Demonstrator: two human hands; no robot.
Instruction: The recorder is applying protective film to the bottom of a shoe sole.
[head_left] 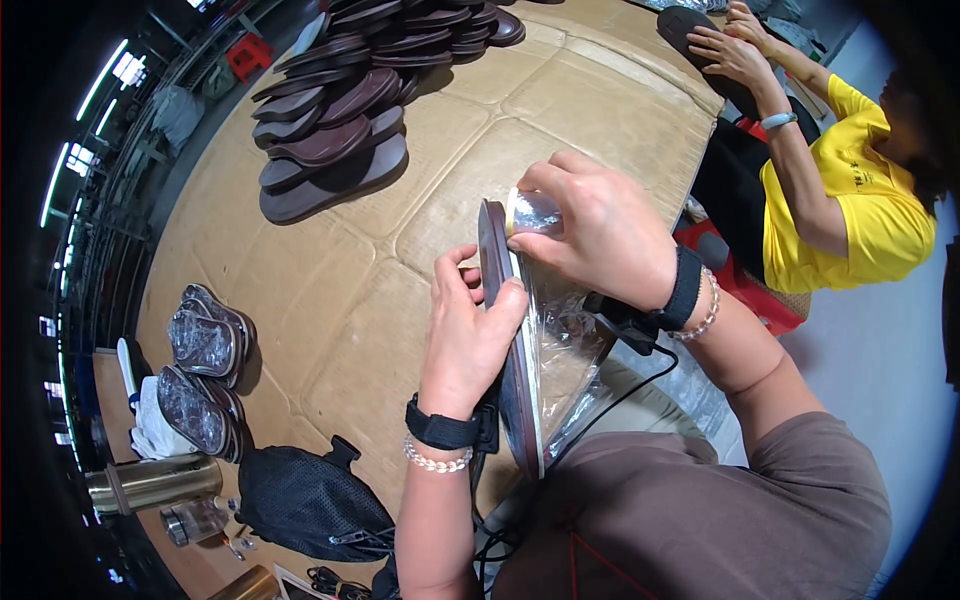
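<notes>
The left hand (465,340) grips a dark sole (519,375) between thumb and fingers — seen nearly edge-on, it is held at the near side of the tan table (330,310), close to the person's body. The right hand (615,225) pinches a shiny clear roll (537,213) just beside the sole's upper end. Clear film (568,325) shows right of the sole. Stacked soles (345,145) lie farther off — film-wrapped footwear (205,338) sits at left

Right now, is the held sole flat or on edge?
On edge: in the left hand, the brown sole shows mainly its narrow side to the camera.
</notes>
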